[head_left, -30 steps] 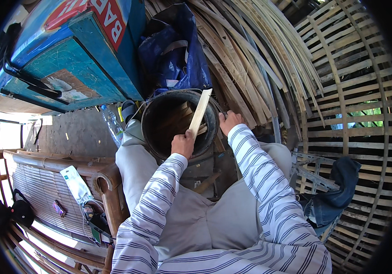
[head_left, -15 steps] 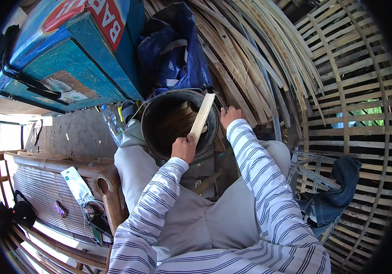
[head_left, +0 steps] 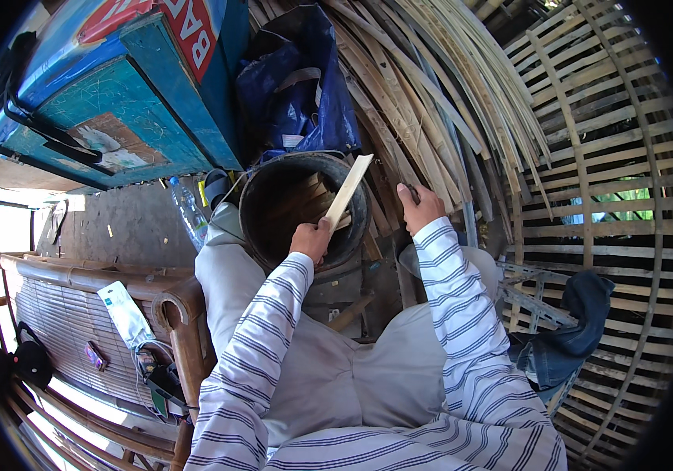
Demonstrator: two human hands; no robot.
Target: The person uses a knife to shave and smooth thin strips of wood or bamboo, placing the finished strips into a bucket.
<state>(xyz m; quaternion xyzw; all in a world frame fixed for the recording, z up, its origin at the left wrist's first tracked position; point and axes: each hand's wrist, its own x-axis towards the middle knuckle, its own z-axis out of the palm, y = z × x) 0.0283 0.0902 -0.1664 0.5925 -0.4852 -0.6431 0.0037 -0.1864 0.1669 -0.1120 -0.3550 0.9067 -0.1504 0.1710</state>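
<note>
My left hand point(head_left: 311, 240) is closed around the lower end of a pale, flat bamboo strip point(head_left: 350, 185). The strip slants up and to the right across the mouth of a dark round bucket point(head_left: 251, 228). Inside the bucket lie several short bamboo pieces point(head_left: 313, 192). To the right of the rim, apart from the strip, my right hand point(head_left: 424, 210) is closed on a dark, slim tool point(head_left: 409, 190). Only a short part of that tool shows, so its kind is unclear.
Long bamboo slats point(head_left: 423, 110) are heaped beyond my right hand. A blue bag point(head_left: 293, 102) stands behind the bucket, beside a blue box point(head_left: 156, 102). A plastic bottle point(head_left: 187, 212) and a bamboo bench point(head_left: 69, 314) are at left; a slatted bamboo wall point(head_left: 595, 180) is at right.
My right hand has moved right, away from the bucket rim and the strip. My left hand still grips the strip, shifted slightly left.
</note>
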